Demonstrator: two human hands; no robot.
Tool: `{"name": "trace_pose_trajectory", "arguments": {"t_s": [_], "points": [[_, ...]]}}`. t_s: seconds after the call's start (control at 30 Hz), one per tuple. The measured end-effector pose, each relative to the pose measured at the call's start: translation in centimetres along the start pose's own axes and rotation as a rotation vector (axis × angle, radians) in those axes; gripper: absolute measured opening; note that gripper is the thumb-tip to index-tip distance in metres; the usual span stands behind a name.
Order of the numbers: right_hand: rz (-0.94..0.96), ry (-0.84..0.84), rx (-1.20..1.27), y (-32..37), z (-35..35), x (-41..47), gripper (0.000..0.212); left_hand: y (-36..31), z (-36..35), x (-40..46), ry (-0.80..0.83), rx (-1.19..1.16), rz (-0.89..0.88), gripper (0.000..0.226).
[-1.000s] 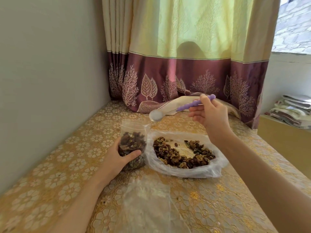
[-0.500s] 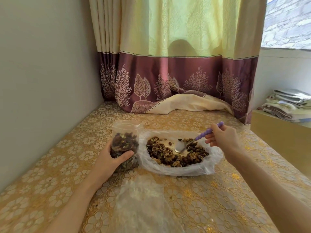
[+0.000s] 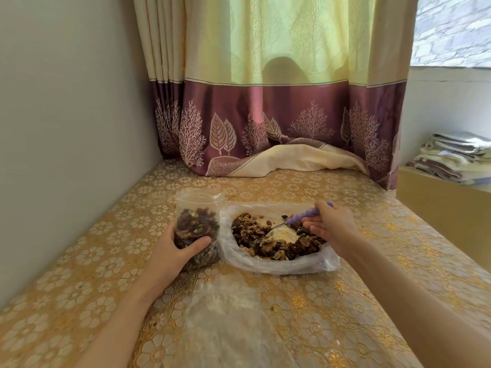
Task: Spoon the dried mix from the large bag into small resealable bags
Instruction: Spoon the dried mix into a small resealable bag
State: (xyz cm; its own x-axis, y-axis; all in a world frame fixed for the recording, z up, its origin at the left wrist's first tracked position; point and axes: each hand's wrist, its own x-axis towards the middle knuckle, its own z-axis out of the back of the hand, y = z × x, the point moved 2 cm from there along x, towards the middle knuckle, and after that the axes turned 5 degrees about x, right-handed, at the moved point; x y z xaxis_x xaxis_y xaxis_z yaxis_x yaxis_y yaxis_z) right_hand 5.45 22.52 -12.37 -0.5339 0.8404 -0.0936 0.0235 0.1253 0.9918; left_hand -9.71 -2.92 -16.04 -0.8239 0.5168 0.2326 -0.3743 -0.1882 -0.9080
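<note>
A: Where do we have the dried mix (image 3: 276, 241) right now?

B: Most of it lies in the large bag (image 3: 281, 264), spread open flat on the table just in front of our right hand (image 3: 330, 225). Our right fingers are curled and pinched on the purple handle of the spoon (image 3: 297, 220), and the bowl dips into the mix just beyond our fingertips, near the bare patch in the middle.

A: And the small bag (image 3: 198, 224)?

B: Our left hand (image 3: 176, 251) wraps round its lower part, thumb across the front and fingers behind, clamped on it. It stands upright, touching the large bag's left edge. We judge we hold it that way so its mouth stays open above our fingers and the carry from the spoon is short. It looks well over half full.

A: Anything nearer to us?

B: A clear empty bag (image 3: 212, 314) lies flat between our forearms, likely next in line.

A: And round about?

B: A glossy gold floral tablecloth (image 3: 79, 301) covers the surface, slick enough, we'd guess, for bags to slide. A plain wall (image 3: 66, 115) runs along past our left hand, a yellow-and-maroon curtain (image 3: 279, 102) hangs beyond the bags with its hem pooled on the table, and folded cloths (image 3: 457, 158) sit stacked off past our right hand.
</note>
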Motion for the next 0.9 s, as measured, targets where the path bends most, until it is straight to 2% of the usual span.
{"name": "trace_pose_trajectory", "arguments": {"t_s": [0.3, 0.53, 0.9], "points": [[-0.041, -0.017, 0.068, 0.6, 0.4, -0.1, 0.028, 0.3, 0.0, 0.1, 0.001, -0.009, 0.017, 0.067], [0.029, 0.004, 0.144, 4.1, -1.0, -0.5, 0.031, 0.1, 0.1, 0.1, 0.002, -0.004, -0.005, 0.068], [0.132, 0.210, 0.153, 7.6, -6.9, -2.9, 0.034, -0.1, 0.2, 0.0, 0.007, 0.020, -0.017, 0.063]]}}
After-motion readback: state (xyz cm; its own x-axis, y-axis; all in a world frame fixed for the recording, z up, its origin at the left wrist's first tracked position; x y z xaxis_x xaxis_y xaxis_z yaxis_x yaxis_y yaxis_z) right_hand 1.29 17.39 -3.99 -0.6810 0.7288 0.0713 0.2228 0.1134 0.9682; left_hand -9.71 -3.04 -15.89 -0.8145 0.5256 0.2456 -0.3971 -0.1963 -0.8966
